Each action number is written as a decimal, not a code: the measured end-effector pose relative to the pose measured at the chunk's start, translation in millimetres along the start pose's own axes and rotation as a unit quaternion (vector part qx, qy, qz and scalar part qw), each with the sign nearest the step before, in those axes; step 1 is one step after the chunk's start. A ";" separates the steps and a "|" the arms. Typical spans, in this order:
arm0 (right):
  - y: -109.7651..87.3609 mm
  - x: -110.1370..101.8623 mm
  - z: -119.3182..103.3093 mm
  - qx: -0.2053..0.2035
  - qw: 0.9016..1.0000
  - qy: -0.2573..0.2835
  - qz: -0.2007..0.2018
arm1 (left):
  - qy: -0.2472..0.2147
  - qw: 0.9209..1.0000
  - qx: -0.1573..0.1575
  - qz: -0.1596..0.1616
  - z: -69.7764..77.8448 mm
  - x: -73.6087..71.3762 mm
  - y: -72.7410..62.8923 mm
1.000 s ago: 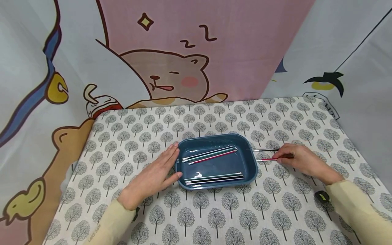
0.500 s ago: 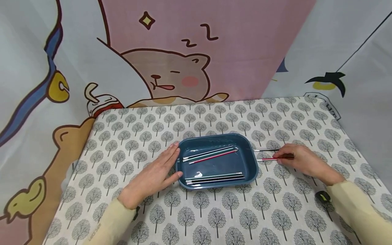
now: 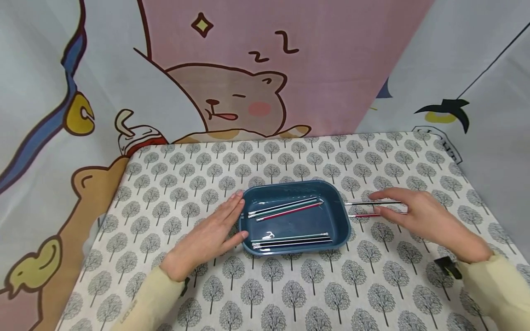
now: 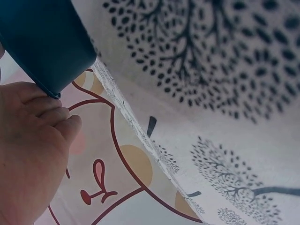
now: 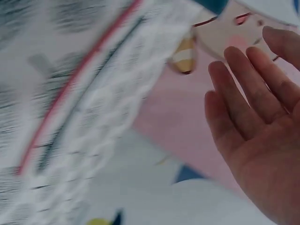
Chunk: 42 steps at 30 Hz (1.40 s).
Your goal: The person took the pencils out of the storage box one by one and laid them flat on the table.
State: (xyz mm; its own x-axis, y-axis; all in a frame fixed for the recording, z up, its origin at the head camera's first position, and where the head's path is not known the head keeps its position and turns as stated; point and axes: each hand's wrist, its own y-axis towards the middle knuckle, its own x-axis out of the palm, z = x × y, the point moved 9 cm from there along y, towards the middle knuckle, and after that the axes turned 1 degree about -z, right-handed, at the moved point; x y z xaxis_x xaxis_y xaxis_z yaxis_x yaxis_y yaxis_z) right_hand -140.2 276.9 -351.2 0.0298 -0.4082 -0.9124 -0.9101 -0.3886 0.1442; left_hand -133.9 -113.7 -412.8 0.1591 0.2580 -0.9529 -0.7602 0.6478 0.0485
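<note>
A blue plastic bin (image 3: 285,225) stands on the table, holding a fanned group of black, teal and red pencils (image 3: 287,210) and a second group (image 3: 290,240) along its near side. My left hand (image 3: 209,239) rests against the bin's left end with straight fingers; the left wrist view shows its fingertips at the bin rim (image 4: 40,86). To the bin's right lie a dark pencil (image 3: 364,203) and a red pencil (image 3: 362,215), side by side and apart. My right hand (image 3: 426,216) hovers over their far ends, fingers spread and holding nothing in the right wrist view.
A white tablecloth (image 3: 273,292) with grey trees covers the table. Cartoon-printed curtains (image 3: 331,59) rise behind it and at both sides. A black strap piece (image 3: 448,267) shows at the right wrist.
My right hand has released the red pencil and drawn back to the right, its fingers spreading. Both loose pencils stay in place. The left hand and bin hold still.
</note>
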 end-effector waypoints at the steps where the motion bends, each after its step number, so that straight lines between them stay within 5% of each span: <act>1: 2.7 -4.5 -10.5 -0.011 1.000 0.000 0.004 | 0.000 1.000 0.000 0.000 0.1 -0.1 0.0; 8: 23.3 -16.4 -81.4 -0.105 0.994 0.018 0.021 | 0.001 1.000 0.000 0.002 0.0 -0.2 -0.5; 15: 47.7 2.7 -122.8 -0.145 0.987 0.063 -0.023 | -0.001 1.000 0.002 0.001 -0.2 0.3 -0.1; 21: 71.8 25.6 -137.6 -0.144 0.983 0.086 -0.070 | -0.004 1.000 -0.001 -0.001 -0.4 1.1 -0.1; 32: 107.6 55.4 -159.8 -0.181 0.969 0.141 -0.090 | -0.007 1.000 -0.002 -0.001 -0.5 1.1 -0.4; 42: 132.5 90.9 -154.8 -0.138 0.968 0.148 -0.151 | -0.006 1.000 -0.003 -0.001 -1.3 0.5 -0.1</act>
State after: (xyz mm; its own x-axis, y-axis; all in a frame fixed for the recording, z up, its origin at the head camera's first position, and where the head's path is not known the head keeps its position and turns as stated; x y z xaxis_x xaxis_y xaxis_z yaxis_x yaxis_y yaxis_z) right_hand -194.1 60.5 -355.7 0.4316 -0.4436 -0.7855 -0.6978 -0.7160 0.0209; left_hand -134.5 -114.6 -413.6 0.1688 0.2657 -0.9492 -0.7642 0.6435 0.0443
